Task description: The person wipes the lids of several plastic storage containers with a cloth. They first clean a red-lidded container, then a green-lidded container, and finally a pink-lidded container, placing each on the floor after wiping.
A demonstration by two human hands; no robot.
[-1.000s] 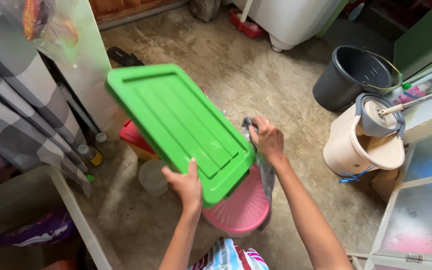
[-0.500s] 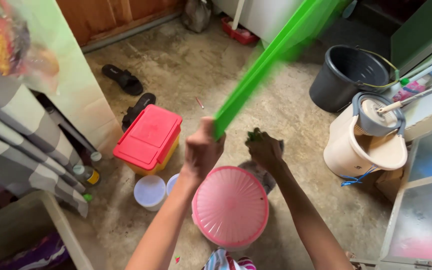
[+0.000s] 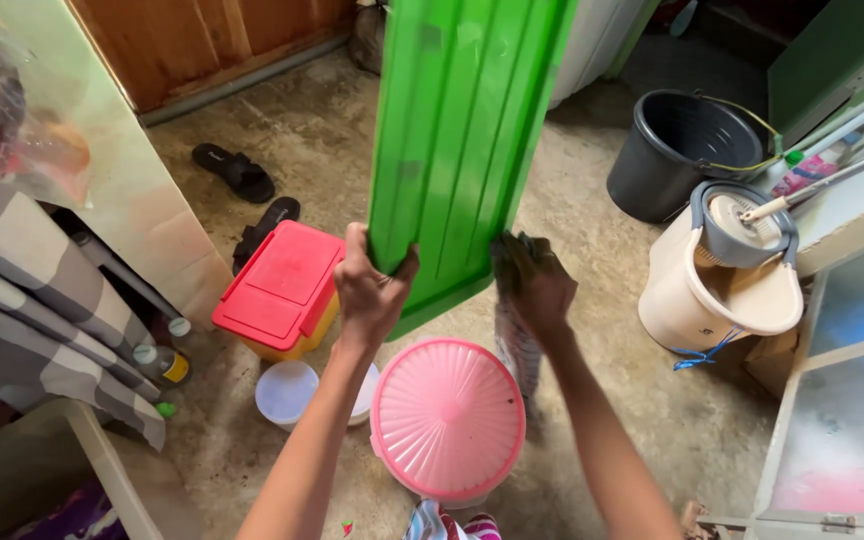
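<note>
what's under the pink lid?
A pink tub's rim shows beneath the pink lid, which stands on the concrete floor. Its contents are covered. A white lid lies beside it.

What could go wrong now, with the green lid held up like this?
1. The left hand grips the big green lid only at its lower edge, so it might tip or slip onto the pink lidded container.
2. The right hand presses a cloth on it; a hard wipe could push the lid loose.
3. The upright lid hides part of the floor.
</note>
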